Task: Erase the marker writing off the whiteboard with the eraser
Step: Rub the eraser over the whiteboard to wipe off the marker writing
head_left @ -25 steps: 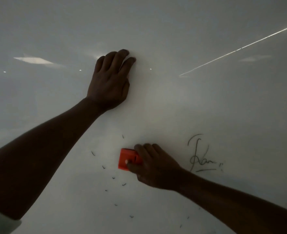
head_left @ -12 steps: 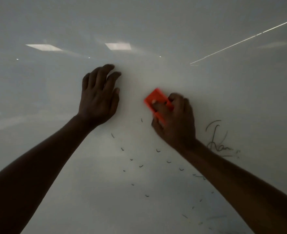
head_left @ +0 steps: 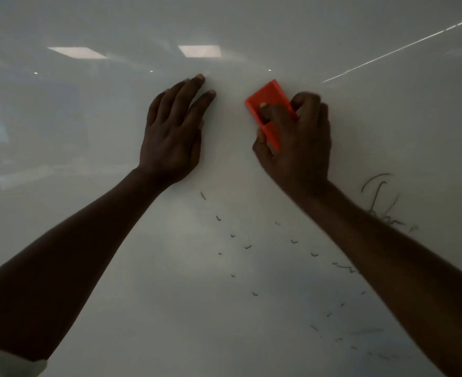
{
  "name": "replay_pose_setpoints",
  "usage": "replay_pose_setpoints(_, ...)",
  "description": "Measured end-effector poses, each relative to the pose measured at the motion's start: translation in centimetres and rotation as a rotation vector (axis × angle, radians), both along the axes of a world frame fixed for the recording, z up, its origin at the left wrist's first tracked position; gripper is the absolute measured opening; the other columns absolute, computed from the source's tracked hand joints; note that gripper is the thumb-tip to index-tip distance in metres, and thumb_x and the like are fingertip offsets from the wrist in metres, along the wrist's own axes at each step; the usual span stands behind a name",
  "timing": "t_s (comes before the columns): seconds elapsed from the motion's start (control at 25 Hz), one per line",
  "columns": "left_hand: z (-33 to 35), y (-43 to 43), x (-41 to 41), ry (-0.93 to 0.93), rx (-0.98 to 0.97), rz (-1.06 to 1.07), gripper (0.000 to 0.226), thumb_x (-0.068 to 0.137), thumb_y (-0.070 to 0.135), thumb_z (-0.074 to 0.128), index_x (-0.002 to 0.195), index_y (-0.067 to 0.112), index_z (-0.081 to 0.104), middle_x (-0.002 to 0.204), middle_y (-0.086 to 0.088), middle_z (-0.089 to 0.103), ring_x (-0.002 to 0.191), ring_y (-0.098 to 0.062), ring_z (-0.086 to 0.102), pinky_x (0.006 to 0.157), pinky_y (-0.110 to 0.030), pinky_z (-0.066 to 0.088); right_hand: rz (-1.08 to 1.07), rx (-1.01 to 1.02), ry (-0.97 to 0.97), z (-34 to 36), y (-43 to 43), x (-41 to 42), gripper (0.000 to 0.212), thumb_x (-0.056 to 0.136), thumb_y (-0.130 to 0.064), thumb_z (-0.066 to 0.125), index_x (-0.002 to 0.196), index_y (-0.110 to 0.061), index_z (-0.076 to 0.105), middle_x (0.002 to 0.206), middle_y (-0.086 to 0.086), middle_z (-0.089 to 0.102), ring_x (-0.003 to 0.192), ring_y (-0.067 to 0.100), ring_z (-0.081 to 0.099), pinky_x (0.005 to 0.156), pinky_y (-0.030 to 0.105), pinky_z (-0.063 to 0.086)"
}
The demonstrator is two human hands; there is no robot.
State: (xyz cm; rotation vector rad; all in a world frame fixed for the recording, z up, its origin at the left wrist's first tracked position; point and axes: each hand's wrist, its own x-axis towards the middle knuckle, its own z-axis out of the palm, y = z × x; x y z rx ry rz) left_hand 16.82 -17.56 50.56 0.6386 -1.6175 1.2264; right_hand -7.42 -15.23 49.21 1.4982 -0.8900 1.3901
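At the far left edge of the whiteboard (head_left: 61, 186) a pale sleeve (head_left: 7, 363) shows in the bottom corner, and three bright rectangles of ceiling light (head_left: 199, 51) are reflected along the top. There are two hands, one eraser and one piece of cursive writing. The left hand (head_left: 172, 134) lies flat on the board with its fingers stretched and slightly spread, pointing up; it holds nothing, and its forearm goes down to the lower left corner. Just beside it, to the right, is the orange eraser (head_left: 268, 104), tilted, pressed on the board in the upper middle. The right hand (head_left: 297, 142) grips the eraser, the thumb on its near face and the fingers curled over its right edge. Below the two hands many small dark marker strokes (head_left: 247, 247) are scattered; I count more than ten. At the right, partly hidden behind the right forearm, stands the cursive writing (head_left: 379, 202).
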Motion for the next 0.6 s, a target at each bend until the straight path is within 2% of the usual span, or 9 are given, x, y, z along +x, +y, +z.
replay_pose_setpoints(0.08, 0.1, -0.1, 0.2, 0.005, -0.003, -0.003, 0.047, 0.101, 0.01, 0.045, 0.148, 0.008, 0.051, 0.158, -0.017, 0.044, 0.146, -0.032, 0.037, 0.122, -0.035, 0.023, 0.081, 0.063, 0.129, -6.5, 0.2, 3.5, 0.044, 0.081, -0.029, 0.067, 0.124, -0.022, 0.062, 0.115, 0.023, 0.058, 0.095, 0.039, 0.054, 0.077, 0.043, 0.046)
replay_pose_setpoints(0.2, 0.0, -0.2, 0.1, 0.0, 0.004, -0.001, 0.048, 0.101, 0.009, 0.043, 0.149, 0.009, 0.05, 0.158, -0.018, 0.043, 0.146, -0.032, 0.036, 0.121, -0.041, 0.028, 0.041, 0.151, 0.619, -15.8, 1.7, 6.0, 0.039, 0.087, -0.022, 0.062, 0.127, -0.024, 0.064, 0.12, 0.026, 0.063, 0.092, 0.04, 0.063, 0.079, 0.044, 0.049)
replay_pose_setpoints(0.28, -0.1, -0.2, 0.1, -0.001, -0.004, 0.003, 0.048, 0.102, 0.009, 0.044, 0.149, 0.008, 0.049, 0.157, -0.019, 0.043, 0.146, -0.033, 0.035, 0.12, -0.047, 0.032, 0.042, 0.192, 0.803, -15.6, 2.2, 5.3, 0.038, 0.089, -0.023, 0.063, 0.127, -0.025, 0.064, 0.12, 0.025, 0.064, 0.093, 0.039, 0.064, 0.079, 0.043, 0.05)
replay_pose_setpoints(0.32, -0.1, -0.2, 0.2, -0.006, -0.001, 0.009, 0.048, 0.101, 0.008, 0.045, 0.149, 0.008, 0.049, 0.157, -0.02, 0.043, 0.147, -0.033, 0.035, 0.119, -0.049, 0.033, 0.063, 0.168, 0.77, -13.6, 2.0, 4.8, 0.041, 0.085, -0.024, 0.069, 0.126, -0.025, 0.064, 0.117, 0.025, 0.066, 0.091, 0.04, 0.065, 0.078, 0.043, 0.051)
replay_pose_setpoints(0.4, 0.0, -0.4, 0.3, -0.006, 0.007, 0.02, 0.049, 0.101, 0.007, 0.047, 0.149, 0.007, 0.049, 0.157, -0.021, 0.044, 0.147, -0.034, 0.035, 0.118, -0.051, 0.034, 0.088, 0.059, 0.476, -7.7, 1.0, 3.4, 0.049, 0.08, -0.027, 0.077, 0.125, -0.025, 0.059, 0.109, 0.024, 0.067, 0.086, 0.041, 0.064, 0.073, 0.043, 0.052)
replay_pose_setpoints(0.48, -0.2, -0.4, 0.0, 0.01, -0.008, 0.027, 0.045, 0.103, 0.01, 0.046, 0.148, 0.006, 0.05, 0.156, -0.022, 0.045, 0.146, -0.035, 0.036, 0.118, -0.052, 0.035, 0.015, 0.028, 0.209, -2.3, 0.5, 1.8, 0.044, 0.082, -0.033, 0.068, 0.124, -0.028, 0.056, 0.11, 0.02, 0.061, 0.091, 0.038, 0.055, 0.073, 0.043, 0.048)
replay_pose_setpoints(0.52, -0.3, -0.4, -0.2, 0.013, -0.013, 0.033, 0.044, 0.104, 0.011, 0.046, 0.148, 0.005, 0.05, 0.155, -0.023, 0.045, 0.146, -0.035, 0.036, 0.118, -0.052, 0.035, -0.002, 0.021, 0.134, -1.8, 0.4, 1.7, 0.043, 0.083, -0.034, 0.064, 0.124, -0.028, 0.057, 0.111, 0.019, 0.058, 0.093, 0.036, 0.051, 0.073, 0.043, 0.045)
replay_pose_setpoints(0.6, -0.2, -0.3, -0.1, 0.008, -0.019, 0.061, 0.046, 0.103, 0.009, 0.046, 0.148, 0.004, 0.049, 0.154, -0.025, 0.045, 0.145, -0.037, 0.038, 0.116, -0.055, 0.036, 0.047, 0.017, 0.149, -5.4, -0.1, 2.4, 0.043, 0.082, -0.032, 0.063, 0.125, -0.027, 0.061, 0.114, 0.021, 0.058, 0.094, 0.036, 0.049, 0.075, 0.043, 0.043)
